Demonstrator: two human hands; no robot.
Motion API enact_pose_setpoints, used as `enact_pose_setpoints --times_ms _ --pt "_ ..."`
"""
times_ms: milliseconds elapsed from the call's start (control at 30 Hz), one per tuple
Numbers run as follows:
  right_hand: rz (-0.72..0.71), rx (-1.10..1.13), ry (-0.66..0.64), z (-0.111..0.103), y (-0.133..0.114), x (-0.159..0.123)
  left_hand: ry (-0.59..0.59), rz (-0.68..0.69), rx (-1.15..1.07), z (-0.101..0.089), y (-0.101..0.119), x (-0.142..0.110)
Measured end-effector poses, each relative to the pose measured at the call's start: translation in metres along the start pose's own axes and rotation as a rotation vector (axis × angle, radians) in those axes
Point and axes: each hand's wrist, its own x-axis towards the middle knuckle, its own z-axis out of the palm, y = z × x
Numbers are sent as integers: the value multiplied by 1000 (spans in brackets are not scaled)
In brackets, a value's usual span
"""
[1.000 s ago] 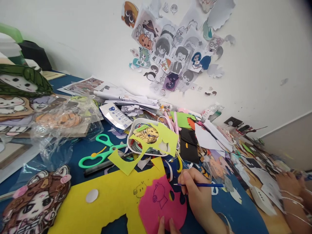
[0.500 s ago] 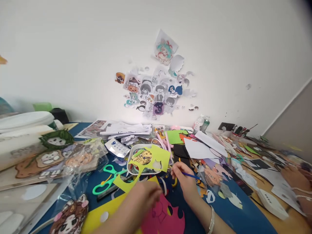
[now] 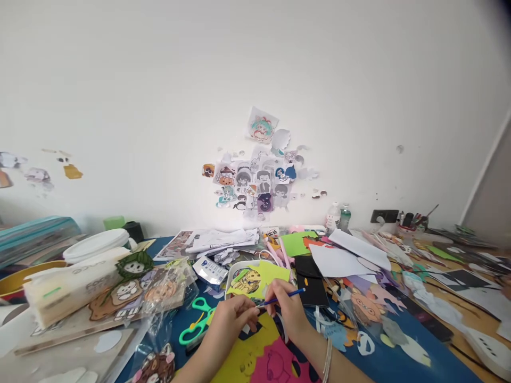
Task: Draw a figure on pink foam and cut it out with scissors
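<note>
My right hand [image 3: 288, 308] grips a slim blue pen-like tool [image 3: 296, 293], its pale tip pointing left. At that tip, the fingers of my left hand [image 3: 230, 323] are pinched together; what lies between them is too small to make out. Below both hands are a yellow sheet [image 3: 235, 364] and a magenta cut sheet [image 3: 273, 363] with drawn lines. Just beyond them, a white tub [image 3: 228, 287] holds paper cut-outs, with a yellow-green paper scrap [image 3: 277, 272] lying over it. Green-handled scissors [image 3: 187, 336] rest left of my left hand.
A black flat case [image 3: 313, 290] and white paper [image 3: 337, 260] lie to the right, with a white power strip [image 3: 489, 348] farther over. Bagged cut-outs [image 3: 163, 290] and a tissue pack [image 3: 75, 292] stand left. Two bottles [image 3: 338, 217] are near the wall.
The view has tilted up and turned left. My left hand has come up beside the tool's tip, and my right hand has brought the tool leftward, so the hands are now close together.
</note>
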Motion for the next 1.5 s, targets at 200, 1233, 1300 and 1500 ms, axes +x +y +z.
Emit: enact_pose_setpoints --times_ms 200,1233,1300,1500 --pt "-20 -1 -7 3 -1 2 38 36 -84 -4 8 -3" --pt "-257 -511 -17 3 -1 -5 68 2 -423 11 4 -4" --pt "-308 -586 -15 5 -3 -6 80 29 -405 12 1 -5" --pt "-320 -627 -87 5 -11 -3 87 53 -287 11 1 -5"
